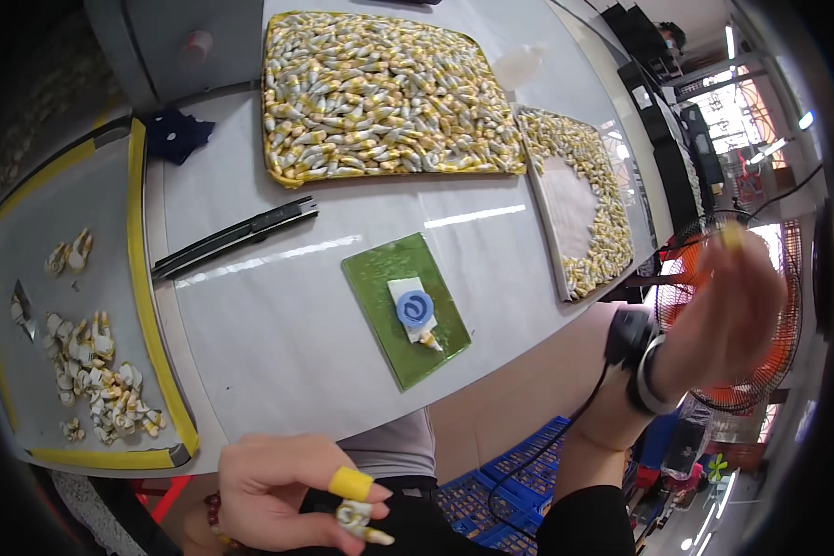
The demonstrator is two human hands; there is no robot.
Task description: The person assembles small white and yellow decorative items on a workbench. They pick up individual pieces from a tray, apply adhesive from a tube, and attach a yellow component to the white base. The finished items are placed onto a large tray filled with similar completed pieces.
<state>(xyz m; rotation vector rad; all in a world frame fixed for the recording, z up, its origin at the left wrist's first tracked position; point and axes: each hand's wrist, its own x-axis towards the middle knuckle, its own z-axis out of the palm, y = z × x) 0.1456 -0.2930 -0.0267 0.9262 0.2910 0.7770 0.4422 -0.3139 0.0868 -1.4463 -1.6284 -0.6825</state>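
Observation:
My left hand (283,477), with yellow tape round a finger, pinches a small white-and-yellow twisted piece (354,517) in front of my body, near the table's front edge. My right hand (737,301) is raised far out to the right, in front of an orange fan. It is blurred, with a yellow patch at a fingertip, and whether it holds anything is not clear. On the table lies a green rectangular board (403,366). A white pad (408,286) rests on it, bearing a round blue piece (415,308) and a small yellow-white bit at its lower end.
A yellow-edged tray (137,278) at left holds loose white-and-yellow pieces (111,394). A full tray (389,93) stands at the back, a partly filled one (565,208) to its right. A black strip (236,236) lies between. The fan (778,361) and blue crates (500,491) are beyond the table.

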